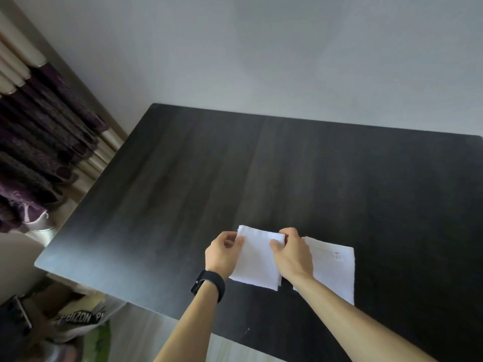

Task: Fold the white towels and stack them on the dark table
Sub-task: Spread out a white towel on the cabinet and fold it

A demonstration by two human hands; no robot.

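Observation:
A small folded white towel (257, 259) lies on the dark table (235, 173) near its front edge. My left hand (222, 253) pinches the towel's far left corner, and a black band sits on that wrist. My right hand (294, 253) pinches the far right corner. Just to the right lies a second folded white towel (335, 267) with a small red label, flat on the table, partly hidden by my right forearm.
Dark purple curtains (39, 142) hang at the left beside the table. Bags and clutter (75, 320) lie on the floor below the table's left front corner. A plain pale wall (261, 53) rises behind the table.

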